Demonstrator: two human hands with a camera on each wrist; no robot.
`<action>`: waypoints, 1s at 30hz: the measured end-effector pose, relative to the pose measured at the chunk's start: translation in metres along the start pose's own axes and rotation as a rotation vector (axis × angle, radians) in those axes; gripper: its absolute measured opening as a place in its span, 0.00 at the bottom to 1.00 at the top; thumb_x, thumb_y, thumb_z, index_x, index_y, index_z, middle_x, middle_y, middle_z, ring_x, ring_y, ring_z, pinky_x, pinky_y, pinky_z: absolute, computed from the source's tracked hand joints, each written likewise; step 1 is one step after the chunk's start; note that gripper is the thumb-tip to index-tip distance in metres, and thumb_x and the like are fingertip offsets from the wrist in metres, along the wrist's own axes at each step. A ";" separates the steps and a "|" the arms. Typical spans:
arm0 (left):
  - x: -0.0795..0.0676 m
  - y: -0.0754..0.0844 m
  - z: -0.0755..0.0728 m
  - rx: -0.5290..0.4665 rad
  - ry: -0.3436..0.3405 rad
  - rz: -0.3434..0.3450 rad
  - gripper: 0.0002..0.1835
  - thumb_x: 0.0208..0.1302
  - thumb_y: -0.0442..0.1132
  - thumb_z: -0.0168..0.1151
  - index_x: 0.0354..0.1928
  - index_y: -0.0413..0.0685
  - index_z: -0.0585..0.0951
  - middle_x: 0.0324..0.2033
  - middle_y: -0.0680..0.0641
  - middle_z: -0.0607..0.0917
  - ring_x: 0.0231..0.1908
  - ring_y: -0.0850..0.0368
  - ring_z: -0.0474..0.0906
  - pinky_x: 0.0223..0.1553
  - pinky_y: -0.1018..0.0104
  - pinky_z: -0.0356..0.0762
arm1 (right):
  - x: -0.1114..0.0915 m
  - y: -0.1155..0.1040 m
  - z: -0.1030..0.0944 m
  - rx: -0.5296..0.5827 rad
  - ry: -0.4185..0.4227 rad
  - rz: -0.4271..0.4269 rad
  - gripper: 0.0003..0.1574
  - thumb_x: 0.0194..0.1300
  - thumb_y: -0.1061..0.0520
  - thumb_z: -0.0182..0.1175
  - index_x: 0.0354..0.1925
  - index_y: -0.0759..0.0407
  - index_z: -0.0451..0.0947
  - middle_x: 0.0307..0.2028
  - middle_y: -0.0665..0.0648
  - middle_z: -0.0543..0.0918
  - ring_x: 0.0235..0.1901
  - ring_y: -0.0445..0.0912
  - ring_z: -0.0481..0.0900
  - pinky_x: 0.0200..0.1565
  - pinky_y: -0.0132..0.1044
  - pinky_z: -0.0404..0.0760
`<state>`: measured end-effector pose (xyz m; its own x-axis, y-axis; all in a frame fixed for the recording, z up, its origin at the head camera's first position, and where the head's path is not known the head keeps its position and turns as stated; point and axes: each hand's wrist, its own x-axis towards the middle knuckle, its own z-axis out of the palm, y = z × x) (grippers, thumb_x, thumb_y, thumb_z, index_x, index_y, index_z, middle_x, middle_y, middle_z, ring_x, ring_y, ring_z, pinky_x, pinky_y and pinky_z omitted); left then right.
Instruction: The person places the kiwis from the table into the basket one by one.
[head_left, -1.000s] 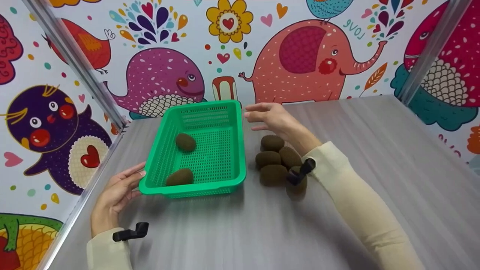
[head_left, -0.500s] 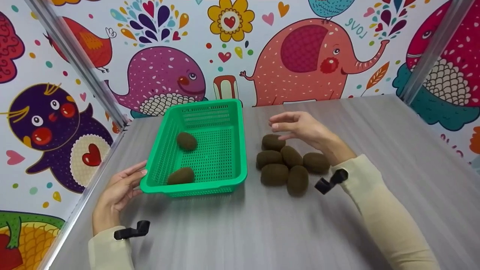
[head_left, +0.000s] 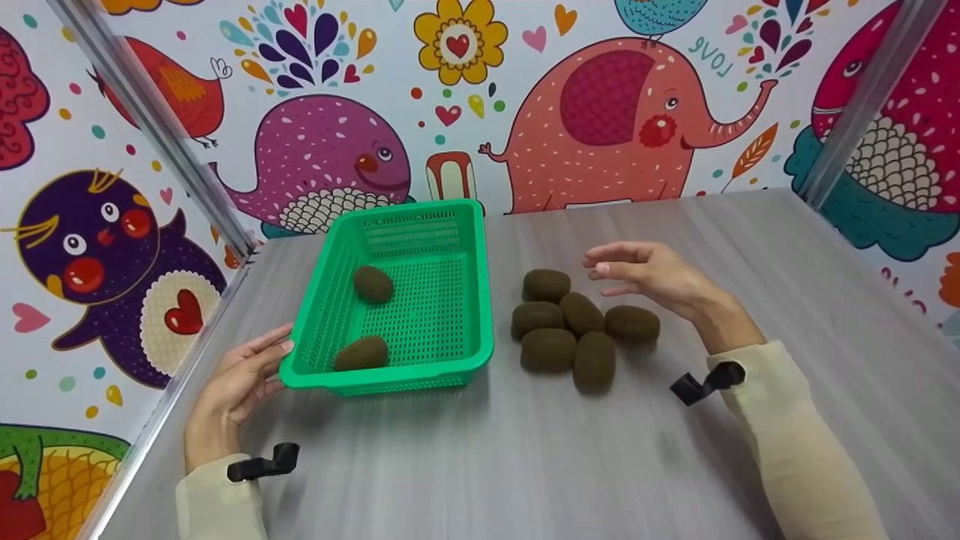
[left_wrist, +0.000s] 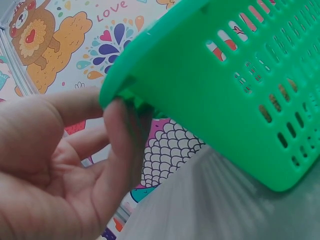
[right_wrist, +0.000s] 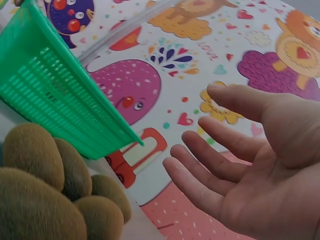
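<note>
At the left stands a green plastic basket [head_left: 405, 300] with slotted sides, two brown kiwis lying in it. One kiwi [head_left: 373, 284] is by its left wall and the other [head_left: 362, 353] near its front. My left hand [head_left: 232, 386] holds the basket's front left corner, its fingers at the rim in the left wrist view. Several more kiwis [head_left: 548, 350] lie in a cluster on the table, right of the basket. Behind and right of this cluster, my right hand [head_left: 660, 279] is raised with fingers spread and nothing in it, its palm showing in the right wrist view.
The grey table [head_left: 585, 465] runs back to a wall [head_left: 465, 112] printed with cartoon animals. A second printed wall [head_left: 112, 315] stands close on the left, with metal posts [head_left: 157, 127] at the corners.
My right hand has moved away from the basket's right side, passing above the kiwis to their right. The left hand and the basket have stayed in place.
</note>
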<state>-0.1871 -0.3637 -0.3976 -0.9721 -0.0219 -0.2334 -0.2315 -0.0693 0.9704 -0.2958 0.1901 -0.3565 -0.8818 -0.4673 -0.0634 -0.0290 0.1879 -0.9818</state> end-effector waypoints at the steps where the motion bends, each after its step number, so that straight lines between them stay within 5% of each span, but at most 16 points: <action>1: 0.000 0.000 -0.001 -0.003 -0.004 -0.002 0.14 0.74 0.37 0.57 0.44 0.70 0.86 0.38 0.59 0.90 0.38 0.63 0.88 0.39 0.66 0.87 | -0.002 0.003 -0.002 0.007 0.003 -0.003 0.30 0.70 0.51 0.63 0.64 0.63 0.73 0.57 0.52 0.82 0.56 0.42 0.82 0.54 0.35 0.84; 8: -0.001 0.000 -0.001 -0.021 -0.001 -0.011 0.16 0.74 0.36 0.57 0.42 0.71 0.86 0.38 0.59 0.90 0.38 0.63 0.88 0.39 0.66 0.87 | -0.014 0.018 -0.020 0.048 0.044 -0.004 0.30 0.72 0.53 0.61 0.65 0.67 0.70 0.53 0.46 0.84 0.54 0.40 0.83 0.53 0.34 0.84; 16: 0.000 -0.001 0.001 -0.005 -0.001 -0.009 0.15 0.74 0.36 0.57 0.43 0.71 0.86 0.38 0.59 0.90 0.38 0.63 0.88 0.39 0.66 0.87 | -0.018 0.028 -0.035 -0.037 0.074 0.055 0.35 0.70 0.47 0.62 0.66 0.65 0.69 0.54 0.44 0.83 0.53 0.37 0.83 0.52 0.32 0.84; 30: 0.000 -0.001 0.000 -0.012 -0.010 -0.002 0.14 0.73 0.37 0.58 0.44 0.70 0.86 0.39 0.58 0.90 0.38 0.62 0.88 0.40 0.65 0.87 | -0.009 0.060 -0.049 -0.078 0.099 0.153 0.38 0.68 0.45 0.65 0.66 0.65 0.70 0.53 0.44 0.83 0.53 0.42 0.83 0.51 0.31 0.84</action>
<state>-0.1865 -0.3633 -0.3987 -0.9719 -0.0117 -0.2350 -0.2333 -0.0810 0.9690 -0.3125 0.2484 -0.4056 -0.9205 -0.3418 -0.1891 0.0758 0.3186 -0.9448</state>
